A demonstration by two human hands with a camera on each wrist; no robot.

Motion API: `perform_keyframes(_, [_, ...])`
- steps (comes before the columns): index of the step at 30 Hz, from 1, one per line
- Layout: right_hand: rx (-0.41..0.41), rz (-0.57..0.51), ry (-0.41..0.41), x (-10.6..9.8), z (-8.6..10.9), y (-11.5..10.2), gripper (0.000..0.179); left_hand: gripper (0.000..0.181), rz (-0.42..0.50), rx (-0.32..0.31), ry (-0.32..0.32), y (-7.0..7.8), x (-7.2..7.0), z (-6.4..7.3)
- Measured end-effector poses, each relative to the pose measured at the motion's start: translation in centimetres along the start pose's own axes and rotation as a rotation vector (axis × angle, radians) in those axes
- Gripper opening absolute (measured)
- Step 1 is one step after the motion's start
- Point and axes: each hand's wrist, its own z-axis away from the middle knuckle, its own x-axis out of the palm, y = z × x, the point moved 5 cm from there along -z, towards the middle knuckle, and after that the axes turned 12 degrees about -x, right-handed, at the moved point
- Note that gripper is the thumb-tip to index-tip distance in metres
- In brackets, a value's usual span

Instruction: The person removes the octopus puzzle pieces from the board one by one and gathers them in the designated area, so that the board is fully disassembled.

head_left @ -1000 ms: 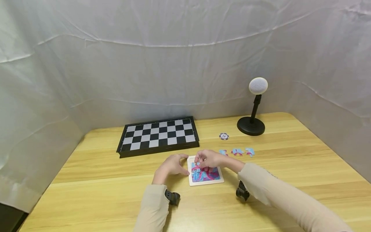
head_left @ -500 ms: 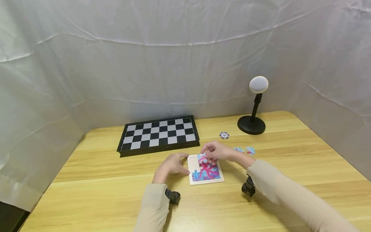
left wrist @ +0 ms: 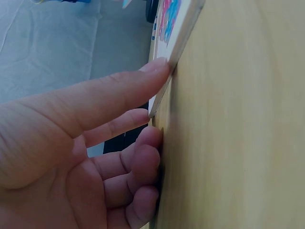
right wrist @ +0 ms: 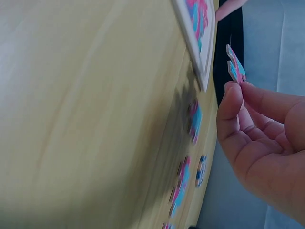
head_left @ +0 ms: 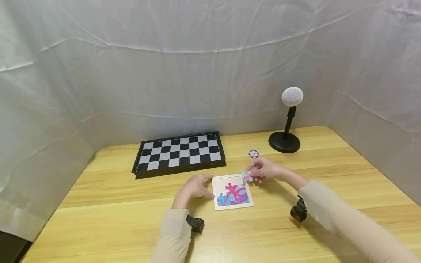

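Note:
My right hand [head_left: 263,170] pinches a blue and pink puzzle piece [head_left: 246,176] between thumb and fingertips, at the upper right corner of a white puzzle tray [head_left: 233,208]. In the right wrist view, this puzzle piece [right wrist: 236,69] stands tilted out of the fingertips. Joined pieces showing a pink octopus [head_left: 234,193] fill the tray's lower part, and its pale bottom shows above them. My left hand [head_left: 195,187] holds the tray's left side, thumb [left wrist: 155,69] on one edge and index finger at the corner. Its other fingers curl beside the table.
Loose puzzle pieces [right wrist: 181,186] lie right of the tray, hidden behind my right hand in the head view. A poker chip [head_left: 253,154] is beyond them. A checkered board [head_left: 181,151] and a round-headed stand [head_left: 285,140] are farther back.
My right hand has carried the puzzle piece rightward across the tray, from its upper left to its upper right corner, uncovering the bottom. The left hand stays in place.

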Motion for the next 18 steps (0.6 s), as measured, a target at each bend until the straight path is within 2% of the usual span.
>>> perform_keyframes(10, [0.066, -0.009, -0.051, -1.0, 1.7, 1.2, 0.015, 0.07, 0.008, -0.012, -0.007, -0.1, 0.0, 0.2])
perform_keyframes(18, [0.108, -0.003, -0.04, -0.9, 2.0, 1.5, 0.014, 0.07, -0.008, -0.004, 0.003, 0.1, -0.1, 0.1])
